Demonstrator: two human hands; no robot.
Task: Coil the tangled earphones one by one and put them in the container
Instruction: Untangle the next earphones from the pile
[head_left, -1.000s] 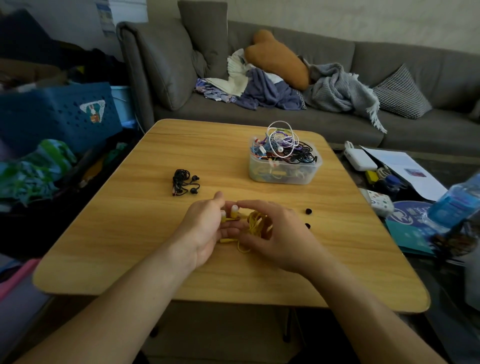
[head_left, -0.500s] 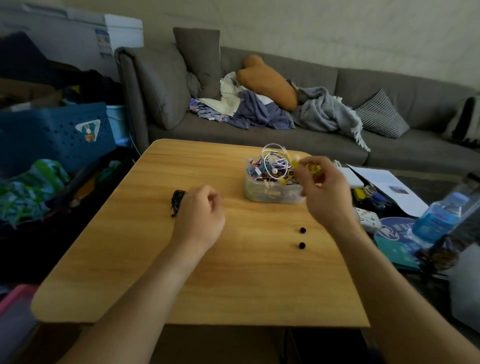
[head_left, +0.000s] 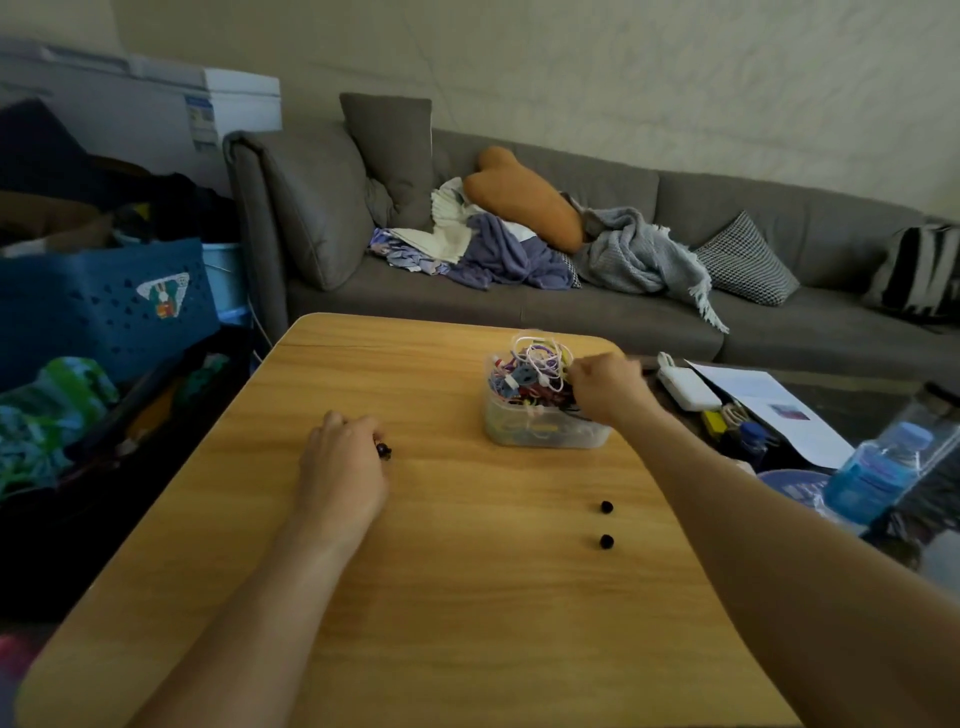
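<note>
Two small black ear tips (head_left: 606, 524) loose on light wooden table (head_left: 467, 597). Left hand (head_left: 340, 470) curled over black earphones (head_left: 383, 450); right hand (head_left: 605, 387) knuckled into clear plastic container (head_left: 540, 436), grip contents indiscernible. No legible writing.

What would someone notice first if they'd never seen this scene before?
Probably the clear container heaped with tangled colourful earphones at the far right of the wooden table, with the right hand reaching into it. Next, the left hand resting on the table over black earphones, and two small black ear tips lying loose nearer the right edge.
</note>
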